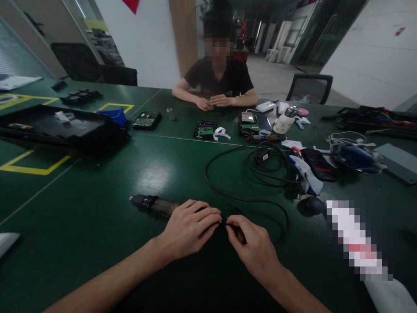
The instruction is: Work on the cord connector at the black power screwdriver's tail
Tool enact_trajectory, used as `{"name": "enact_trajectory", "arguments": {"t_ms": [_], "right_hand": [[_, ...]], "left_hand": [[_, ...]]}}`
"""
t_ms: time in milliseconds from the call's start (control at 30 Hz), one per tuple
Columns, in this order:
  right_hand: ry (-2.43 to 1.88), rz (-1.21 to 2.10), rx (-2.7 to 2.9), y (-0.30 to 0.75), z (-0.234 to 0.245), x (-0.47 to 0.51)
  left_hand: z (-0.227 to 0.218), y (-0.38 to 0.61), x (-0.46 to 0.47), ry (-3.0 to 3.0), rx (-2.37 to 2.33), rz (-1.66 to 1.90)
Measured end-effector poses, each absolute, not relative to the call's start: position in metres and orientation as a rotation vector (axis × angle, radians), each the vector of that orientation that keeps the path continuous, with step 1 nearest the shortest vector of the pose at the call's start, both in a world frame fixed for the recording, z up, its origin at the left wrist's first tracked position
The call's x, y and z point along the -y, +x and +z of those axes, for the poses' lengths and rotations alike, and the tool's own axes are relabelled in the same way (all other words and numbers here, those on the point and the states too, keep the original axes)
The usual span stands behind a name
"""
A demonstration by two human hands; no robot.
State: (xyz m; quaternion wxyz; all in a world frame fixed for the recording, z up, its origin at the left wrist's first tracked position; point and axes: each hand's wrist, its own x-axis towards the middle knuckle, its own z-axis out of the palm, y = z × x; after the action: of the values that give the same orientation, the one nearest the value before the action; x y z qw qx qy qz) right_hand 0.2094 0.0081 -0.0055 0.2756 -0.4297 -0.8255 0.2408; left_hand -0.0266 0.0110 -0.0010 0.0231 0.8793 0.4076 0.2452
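My left hand (192, 228) lies closed over the rear of a dark electric screwdriver (153, 204) that rests on the green table (97, 226), its tip pointing left. My right hand (252, 248) pinches the black cable (247, 200) where it meets the tool. Fingertips of both hands touch at that joint. The cable loops away to the right and back toward a coil (269, 163).
A person in a black shirt (218, 78) sits across the table, hands together. Circuit boards (205, 129) and a second board (146, 120), a black tray (58, 128), a blue tool (353, 156), a cup (284, 121) and a mouse (312, 205) lie around.
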Motion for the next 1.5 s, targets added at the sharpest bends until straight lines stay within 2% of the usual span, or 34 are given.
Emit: {"name": "enact_trajectory", "arguments": {"t_ms": [1267, 1500], "right_hand": [[-1.148, 0.657, 2.222, 0.2084, -0.0047, -0.0083], [-1.077, 0.495, 2.289, 0.2041, 0.0028, -0.0034]], "left_hand": [[-0.0019, -0.0265, -0.0114, 2.801, -1.301, 0.725], [-0.0067, -0.0315, -0.0078, 2.983, -1.123, 0.774]]}}
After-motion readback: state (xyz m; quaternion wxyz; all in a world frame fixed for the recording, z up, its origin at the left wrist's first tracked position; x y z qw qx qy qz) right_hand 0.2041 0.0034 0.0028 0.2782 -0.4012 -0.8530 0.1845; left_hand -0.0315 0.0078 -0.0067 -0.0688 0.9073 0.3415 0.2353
